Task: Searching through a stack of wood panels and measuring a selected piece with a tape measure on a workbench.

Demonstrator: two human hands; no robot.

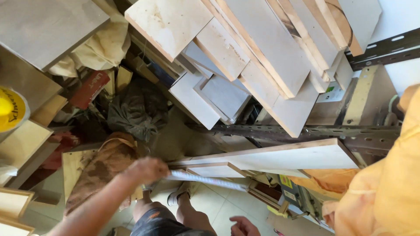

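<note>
1. The tape measure blade (208, 180), a pale metal strip, runs low across the middle of the view, from a fist on the left out to the right, just under the edge of a long board.
2. Far left, a yellow-topped round tin (9, 109) sits among offcuts, with a red flat pack (89, 88) and a crumpled dark bag (138, 111) behind it.
3. The left hand (146, 169) is curled tight around the near end of the blade, fingers pressed together in a fist; a brown stained sack (105, 168) lies just behind it.
4. The long pale board (280, 157) lies flat on a slotted metal rack rail (306, 131), with stacked grey and cream panels (245, 57) leaning above.
5. The right hand (244, 226) shows at the bottom edge, holding nothing, fingers loosely bent and slightly apart, well below the blade.
6. Far right, orange cloth (385, 183) fills the edge.
</note>
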